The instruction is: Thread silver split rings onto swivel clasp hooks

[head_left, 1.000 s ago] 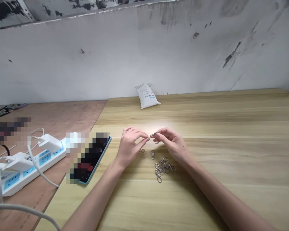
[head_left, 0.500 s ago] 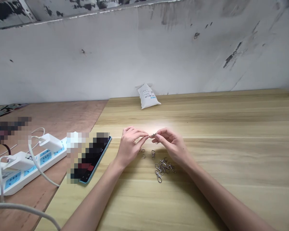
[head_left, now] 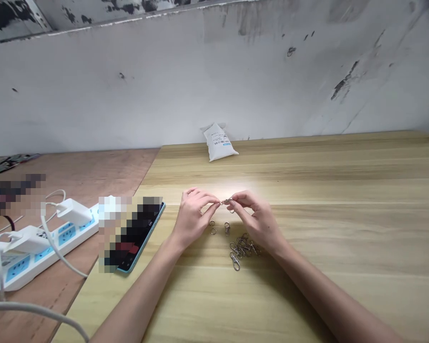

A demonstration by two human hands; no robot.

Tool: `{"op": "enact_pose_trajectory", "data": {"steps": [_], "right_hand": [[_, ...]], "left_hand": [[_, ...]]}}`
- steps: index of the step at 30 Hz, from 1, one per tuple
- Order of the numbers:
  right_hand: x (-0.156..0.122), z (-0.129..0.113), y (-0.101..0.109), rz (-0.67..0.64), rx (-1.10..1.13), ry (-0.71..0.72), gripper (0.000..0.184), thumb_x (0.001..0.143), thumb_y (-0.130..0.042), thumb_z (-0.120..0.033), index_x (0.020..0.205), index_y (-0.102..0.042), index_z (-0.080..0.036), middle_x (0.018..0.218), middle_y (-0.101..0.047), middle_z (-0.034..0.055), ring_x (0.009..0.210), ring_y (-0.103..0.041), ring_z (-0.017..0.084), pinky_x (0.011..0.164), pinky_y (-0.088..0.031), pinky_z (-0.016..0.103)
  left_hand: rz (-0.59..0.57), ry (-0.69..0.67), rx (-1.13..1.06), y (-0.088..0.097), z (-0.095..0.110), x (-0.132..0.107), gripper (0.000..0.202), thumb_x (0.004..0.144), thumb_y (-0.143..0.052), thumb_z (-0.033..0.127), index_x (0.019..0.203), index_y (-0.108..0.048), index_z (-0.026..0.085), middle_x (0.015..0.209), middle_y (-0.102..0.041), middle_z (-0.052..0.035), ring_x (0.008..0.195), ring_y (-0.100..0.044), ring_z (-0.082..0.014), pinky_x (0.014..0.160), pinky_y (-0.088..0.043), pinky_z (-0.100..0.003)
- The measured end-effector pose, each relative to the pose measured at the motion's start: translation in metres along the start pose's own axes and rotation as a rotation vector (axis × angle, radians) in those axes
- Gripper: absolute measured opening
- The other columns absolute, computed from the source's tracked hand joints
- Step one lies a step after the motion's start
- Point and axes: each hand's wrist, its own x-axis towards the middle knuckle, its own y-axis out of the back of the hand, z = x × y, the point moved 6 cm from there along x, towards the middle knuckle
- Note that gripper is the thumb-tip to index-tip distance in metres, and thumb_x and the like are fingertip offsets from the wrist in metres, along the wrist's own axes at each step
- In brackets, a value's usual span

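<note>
My left hand [head_left: 195,213] pinches a small metal split ring [head_left: 221,203] between thumb and forefinger. Opposite it, my right hand [head_left: 256,220] grips a metal swivel clasp [head_left: 227,201], its thumb and fingertips closed on the far end. Ring and clasp meet between the two hands, just above the table; whether they are linked is too small to tell. Below the hands lies a pile of swivel clasps [head_left: 243,247], with a single clasp [head_left: 235,261] at its near edge. Loose rings [head_left: 213,231] rest near my left hand, beside another small metal piece [head_left: 227,228].
A phone [head_left: 139,243], partly blurred out, lies left of my left forearm. Farther left, a white power strip [head_left: 53,250] holds plugged-in chargers and cables on a brown surface. A white plastic packet [head_left: 219,145] sits by the wall at the back of the wooden table [head_left: 329,190].
Both hands keep their places, with only a slight shift of the fingertips around the ring and clasp. The view has moved very slightly.
</note>
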Motion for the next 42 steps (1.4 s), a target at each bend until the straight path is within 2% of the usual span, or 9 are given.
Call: {"op": "enact_pose_trajectory", "data": {"steps": [6, 12, 21, 29, 35, 39, 42], "right_hand": [[-0.001, -0.007, -0.001, -0.009, -0.118, 0.135, 0.01, 0.095, -0.053, -0.028, 0.093, -0.062, -0.023, 0.089, -0.07, 0.0048, 0.082, -0.068, 0.019, 0.075, -0.054, 0.033], [-0.002, -0.01, -0.003, -0.031, -0.259, 0.23, 0.013, 0.096, -0.051, -0.025, 0.094, -0.063, -0.024, 0.089, -0.071, 0.0037, 0.077, -0.067, 0.018, 0.071, -0.051, 0.03], [0.0, -0.009, 0.001, -0.048, -0.337, 0.248, 0.018, 0.096, -0.051, -0.027, 0.099, -0.068, -0.025, 0.092, -0.073, 0.0049, 0.082, -0.068, 0.021, 0.074, -0.051, 0.034], [-0.001, -0.005, -0.001, -0.049, -0.28, 0.237, 0.018, 0.096, -0.051, -0.027, 0.101, -0.068, -0.025, 0.094, -0.073, 0.0048, 0.082, -0.068, 0.02, 0.075, -0.053, 0.034], [0.0, -0.01, 0.002, -0.119, -0.564, 0.345, 0.022, 0.098, -0.046, -0.023, 0.103, -0.068, -0.024, 0.093, -0.074, 0.0046, 0.083, -0.065, 0.02, 0.069, -0.046, 0.031], [0.0, -0.012, -0.002, -0.117, -0.794, 0.374, 0.023, 0.096, -0.046, -0.018, 0.092, -0.068, -0.021, 0.083, -0.074, 0.0049, 0.076, -0.062, 0.019, 0.059, -0.037, 0.029], [-0.003, -0.017, -0.011, -0.079, -0.887, 0.405, 0.022, 0.092, -0.047, -0.014, 0.084, -0.067, -0.019, 0.071, -0.07, 0.0052, 0.069, -0.06, 0.019, 0.055, -0.032, 0.029]], "left_hand": [[0.006, -0.023, 0.035, 0.001, 0.001, 0.0, 0.012, 0.093, -0.058, 0.022, 0.085, -0.067, 0.024, 0.092, -0.074, 0.0022, 0.087, -0.065, -0.0157, 0.104, -0.03, -0.043], [0.003, -0.038, 0.05, 0.001, 0.001, 0.0, 0.011, 0.092, -0.059, 0.023, 0.086, -0.068, 0.025, 0.089, -0.074, 0.0025, 0.085, -0.064, -0.0159, 0.109, -0.027, -0.044], [0.037, 0.004, 0.058, 0.006, -0.002, 0.001, 0.013, 0.092, -0.059, 0.028, 0.085, -0.068, 0.024, 0.09, -0.074, 0.0016, 0.086, -0.064, -0.0171, 0.108, -0.028, -0.046], [0.025, -0.056, 0.11, 0.004, 0.001, 0.001, 0.011, 0.091, -0.06, 0.025, 0.084, -0.069, 0.025, 0.085, -0.074, 0.0028, 0.084, -0.063, -0.017, 0.108, -0.028, -0.046], [0.049, 0.063, 0.018, 0.009, -0.007, 0.001, 0.011, 0.09, -0.061, 0.028, 0.082, -0.068, 0.025, 0.09, -0.074, 0.0035, 0.088, -0.064, -0.0169, 0.109, -0.026, -0.045], [0.05, 0.121, -0.043, 0.006, -0.008, 0.001, 0.01, 0.089, -0.062, 0.027, 0.081, -0.068, 0.024, 0.09, -0.074, 0.0033, 0.089, -0.064, -0.0173, 0.109, -0.025, -0.046], [0.1, 0.133, -0.058, 0.006, -0.001, -0.001, 0.01, 0.089, -0.062, 0.027, 0.081, -0.068, 0.024, 0.087, -0.073, 0.0027, 0.088, -0.063, -0.0176, 0.108, -0.027, -0.045]]}}
